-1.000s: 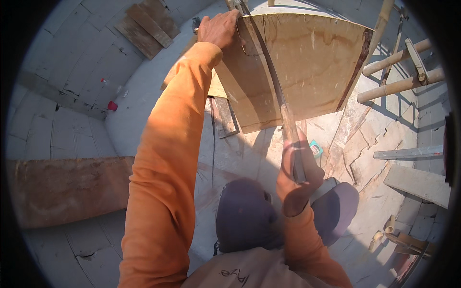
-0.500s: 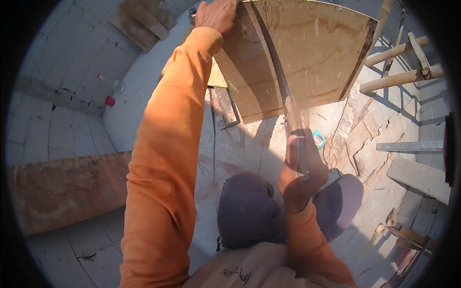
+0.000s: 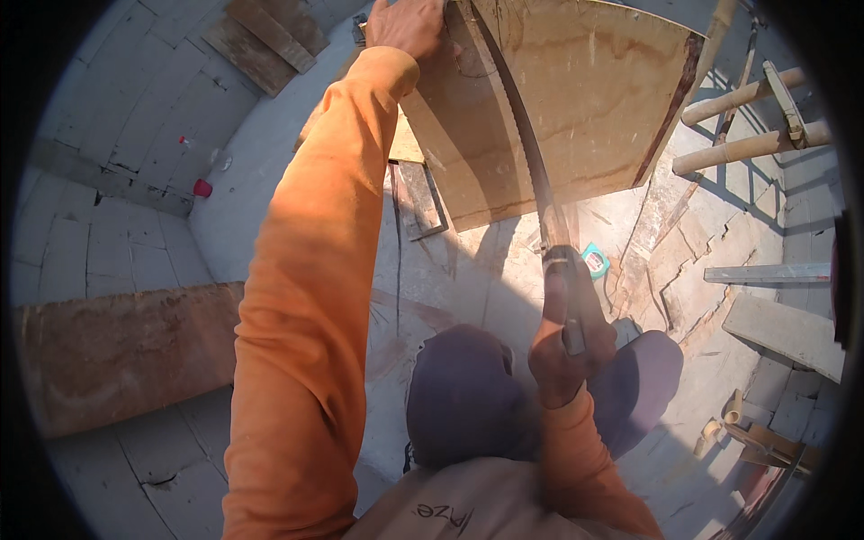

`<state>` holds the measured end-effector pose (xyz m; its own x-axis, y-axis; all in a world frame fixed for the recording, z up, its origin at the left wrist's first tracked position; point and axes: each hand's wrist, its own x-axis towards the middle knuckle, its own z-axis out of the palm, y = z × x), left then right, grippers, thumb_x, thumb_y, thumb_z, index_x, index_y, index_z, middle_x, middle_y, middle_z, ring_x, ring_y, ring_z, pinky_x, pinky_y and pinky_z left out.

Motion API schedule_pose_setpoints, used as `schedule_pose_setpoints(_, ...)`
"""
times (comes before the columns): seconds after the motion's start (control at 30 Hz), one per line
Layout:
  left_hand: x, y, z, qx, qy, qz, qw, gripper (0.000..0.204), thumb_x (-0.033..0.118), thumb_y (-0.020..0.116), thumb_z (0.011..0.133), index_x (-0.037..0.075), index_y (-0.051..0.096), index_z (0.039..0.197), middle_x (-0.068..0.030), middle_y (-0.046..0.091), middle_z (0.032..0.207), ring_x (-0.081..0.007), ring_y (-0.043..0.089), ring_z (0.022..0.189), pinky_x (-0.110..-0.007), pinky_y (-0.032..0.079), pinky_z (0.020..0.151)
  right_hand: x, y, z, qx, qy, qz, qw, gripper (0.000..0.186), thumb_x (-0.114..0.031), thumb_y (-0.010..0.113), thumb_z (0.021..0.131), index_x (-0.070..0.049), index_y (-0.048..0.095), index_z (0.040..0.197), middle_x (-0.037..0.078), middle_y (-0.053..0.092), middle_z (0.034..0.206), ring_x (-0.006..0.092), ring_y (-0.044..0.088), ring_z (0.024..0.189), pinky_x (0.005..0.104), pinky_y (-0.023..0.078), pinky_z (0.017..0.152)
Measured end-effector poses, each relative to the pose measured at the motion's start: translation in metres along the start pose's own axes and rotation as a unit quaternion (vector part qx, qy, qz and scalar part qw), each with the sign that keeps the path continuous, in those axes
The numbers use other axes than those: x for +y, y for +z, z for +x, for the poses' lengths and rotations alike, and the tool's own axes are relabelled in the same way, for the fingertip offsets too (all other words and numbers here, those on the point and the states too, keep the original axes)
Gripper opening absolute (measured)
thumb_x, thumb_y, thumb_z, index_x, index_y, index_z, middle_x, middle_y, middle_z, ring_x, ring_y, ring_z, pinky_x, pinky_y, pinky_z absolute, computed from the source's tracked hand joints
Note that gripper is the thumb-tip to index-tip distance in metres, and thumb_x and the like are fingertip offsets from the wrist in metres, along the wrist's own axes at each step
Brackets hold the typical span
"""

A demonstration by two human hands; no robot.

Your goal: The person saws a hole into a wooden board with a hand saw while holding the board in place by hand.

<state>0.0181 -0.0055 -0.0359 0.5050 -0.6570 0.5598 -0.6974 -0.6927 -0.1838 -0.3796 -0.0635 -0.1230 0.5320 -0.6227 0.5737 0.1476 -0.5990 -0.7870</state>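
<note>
A tan plywood board (image 3: 598, 108) stands tilted in front of me, its top edge near the upper rim of the view. My left hand (image 3: 407, 29) grips that edge toward its left end, some fingers hidden. In my right hand (image 3: 574, 337) is the handle of a handsaw (image 3: 525, 117), fingers wrapped round it. The long toothed blade runs up across the board's face to the top edge, casting a dark shadow on the wood. Whether its far end sits in a cut is hard to make out. A teal tape measure (image 3: 595, 260) lies on the floor just right of the saw handle.
Bamboo poles (image 3: 747, 153) jut in at the right, above a metal bar (image 3: 765, 274) and a grey block (image 3: 783, 337). To the left lie a brown plank (image 3: 126, 355) and a red cup (image 3: 202, 187). Boards (image 3: 268, 40) rest at the upper left, against block walls.
My right hand has drawn the handsaw slightly down and toward me. My left hand stays at the board's top edge, and the board has hardly moved.
</note>
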Motion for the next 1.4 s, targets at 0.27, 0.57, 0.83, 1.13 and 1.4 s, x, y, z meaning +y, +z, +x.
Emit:
schedule_pose_setpoints(0.27, 0.025, 0.002, -0.007, 0.043, 0.036, -0.015, 0.998, 0.051, 0.016, 0.056, 0.091, 0.012, 0.054, 0.141, -0.0111, 0.064, 0.137, -0.0295, 0.058, 0.129, -0.059, 0.040, 0.107, -0.032, 0.078, 0.169, -0.033, -0.005, 0.079, 0.996, 0.028, -0.011, 0.070, 0.096, 0.012, 0.071, 0.112, 0.025, 0.075, 0.087, 0.0183, 0.070, 0.072, 0.0321, 0.055, 0.070)
schedule_pose_setpoints(0.57, 0.008, 0.000, 0.002, 0.046, 0.025, 0.003, 0.999, 0.051, 0.013, 0.053, 0.092, 0.012, 0.053, 0.144, -0.0110, 0.062, 0.141, -0.0287, 0.057, 0.132, -0.059, 0.038, 0.111, 0.005, 0.005, -0.005, 0.027, -0.025, 0.073, 0.997, 0.031, -0.004, 0.068, 0.095, 0.010, 0.068, 0.123, 0.022, 0.078, 0.093, 0.0161, 0.072, 0.069, 0.0270, 0.055, 0.063)
schedule_pose_setpoints(0.83, 0.005, 0.009, -0.002, 0.035, 0.021, 0.005, 0.999, 0.055, 0.010, 0.055, 0.090, 0.012, 0.052, 0.145, -0.0095, 0.061, 0.143, -0.0274, 0.054, 0.135, -0.059, 0.038, 0.111, -0.026, 0.073, 0.136, -0.007, 0.002, 0.105, 0.994, 0.034, -0.005, 0.067, 0.094, 0.009, 0.068, 0.124, 0.018, 0.076, 0.084, 0.0156, 0.068, 0.070, 0.0246, 0.053, 0.068)
schedule_pose_setpoints(1.13, 0.025, -0.007, -0.001, 0.007, 0.000, -0.001, 1.000, 0.057, 0.015, 0.060, 0.089, 0.012, 0.051, 0.146, -0.0094, 0.061, 0.144, -0.0280, 0.055, 0.135, -0.058, 0.039, 0.111, -0.014, 0.008, 0.031, -0.031, 0.063, 0.005, 0.998, 0.032, 0.001, 0.067, 0.094, 0.016, 0.066, 0.122, 0.024, 0.077, 0.100, 0.0201, 0.077, 0.083, 0.0291, 0.058, 0.075)
schedule_pose_setpoints(1.4, -0.005, 0.000, -0.003, 0.035, 0.030, 0.015, 0.999, 0.056, 0.019, 0.062, 0.088, 0.014, 0.053, 0.143, -0.0091, 0.063, 0.140, -0.0275, 0.057, 0.132, -0.058, 0.039, 0.111, -0.020, 0.058, 0.073, 0.008, 0.016, 0.051, 0.999, 0.034, -0.009, 0.071, 0.094, 0.014, 0.068, 0.119, 0.029, 0.075, 0.096, 0.0226, 0.077, 0.079, 0.0315, 0.058, 0.071)
